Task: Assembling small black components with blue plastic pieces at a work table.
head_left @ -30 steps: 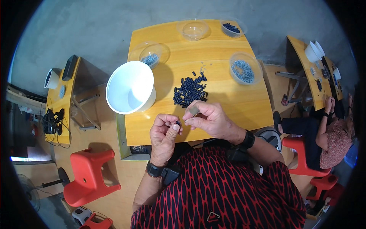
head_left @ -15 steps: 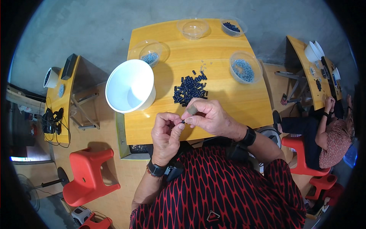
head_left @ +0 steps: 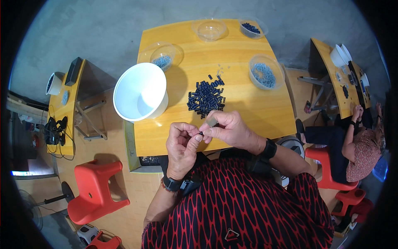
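Close together at the table's near edge, both hands pinch at one small black part (head_left: 201, 133), mostly hidden by fingertips. My left hand (head_left: 180, 146) is closed on it between thumb and forefinger, with the other fingers curled. From the right, my right hand (head_left: 234, 130) meets it with thumb and fingertips also closed. A grey-brown squarish patch (head_left: 212, 121) shows at the right forefinger; I cannot tell whether it is a wrap or something held. Just beyond the hands lies a heap of small black pieces (head_left: 205, 97), with a few tiny clear bits (head_left: 220, 69) behind.
A white bucket (head_left: 118, 93) stands tilted at the table's left. Clear bowls hold small metal parts (head_left: 162, 62), (head_left: 264, 76) and black pieces (head_left: 251, 28); another bowl (head_left: 209, 30) sits at the back. A red chair (head_left: 93, 193) stands left; a person (head_left: 365, 155) sits at another table right.
Both hands stay pinched together and have shifted very slightly. The whole view has moved a little; nothing has been let go.
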`<state>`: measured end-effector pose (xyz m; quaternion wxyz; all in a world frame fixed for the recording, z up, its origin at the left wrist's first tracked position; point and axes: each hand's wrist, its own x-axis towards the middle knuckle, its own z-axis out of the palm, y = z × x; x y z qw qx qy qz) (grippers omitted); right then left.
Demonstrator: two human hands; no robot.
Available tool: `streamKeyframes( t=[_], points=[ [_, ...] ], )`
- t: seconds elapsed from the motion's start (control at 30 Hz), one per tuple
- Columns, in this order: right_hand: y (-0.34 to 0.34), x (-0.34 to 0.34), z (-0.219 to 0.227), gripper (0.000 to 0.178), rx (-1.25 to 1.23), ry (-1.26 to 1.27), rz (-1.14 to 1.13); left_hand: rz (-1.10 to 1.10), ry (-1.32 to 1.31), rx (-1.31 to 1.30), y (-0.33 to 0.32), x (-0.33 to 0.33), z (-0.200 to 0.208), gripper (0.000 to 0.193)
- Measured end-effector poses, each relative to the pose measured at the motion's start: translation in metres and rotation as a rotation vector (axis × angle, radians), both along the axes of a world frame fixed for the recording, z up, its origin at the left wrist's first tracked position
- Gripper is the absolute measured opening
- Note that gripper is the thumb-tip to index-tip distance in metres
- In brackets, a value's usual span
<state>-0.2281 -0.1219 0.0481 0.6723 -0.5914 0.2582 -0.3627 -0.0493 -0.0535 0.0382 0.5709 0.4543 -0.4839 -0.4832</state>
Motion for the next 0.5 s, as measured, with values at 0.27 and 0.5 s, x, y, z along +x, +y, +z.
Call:
streamKeyframes(
  t=[0.27,0.5],
  points=[
    [-0.0022,0.0038,-0.0066,0.009,0.134,-0.179,-0.024,0.012,-0.079,-0.048,-0.0022,-0.0004,0.0039,0.026],
    [0.0041,0.0083,-0.0069,0.008,0.159,-0.188,-0.038,0.041,-0.064,-0.071,-0.0019,-0.0034,0.0046,0.025]
  ],
)
